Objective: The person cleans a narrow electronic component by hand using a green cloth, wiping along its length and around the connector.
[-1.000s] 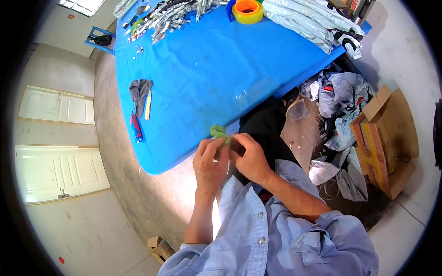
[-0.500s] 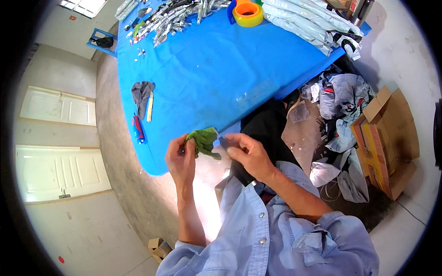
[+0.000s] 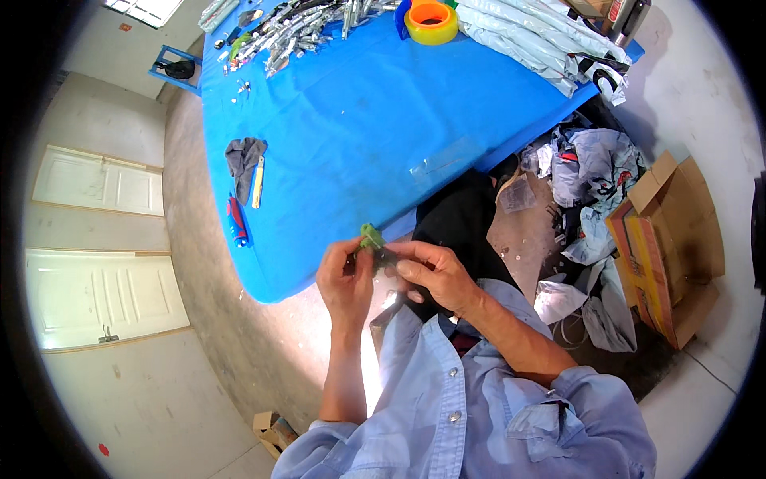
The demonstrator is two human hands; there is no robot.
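In front of my body, over the table's near edge, both hands meet around a small bunched green cloth [image 3: 369, 236]. My left hand [image 3: 345, 279] is closed, pinching the cloth between thumb and fingers. Right beside it, my right hand [image 3: 439, 275] is closed in a pinch at the cloth's dark lower side. Whatever is between the right fingertips is small, dark and mostly hidden.
On the blue-covered table [image 3: 319, 144] lie a grey cloth [image 3: 242, 160], a yellow cutter [image 3: 258, 184], a red-and-blue tool [image 3: 236, 222], a tape roll [image 3: 431, 22], silvery small packets [image 3: 295, 40] and plastic bags [image 3: 519, 40]. An open carton [image 3: 674, 247] stands right.
My left hand has moved right, up against my right hand. The green cloth, spread out before, is now bunched between the fingers. The small grey thing at my right fingertips is now mostly hidden.
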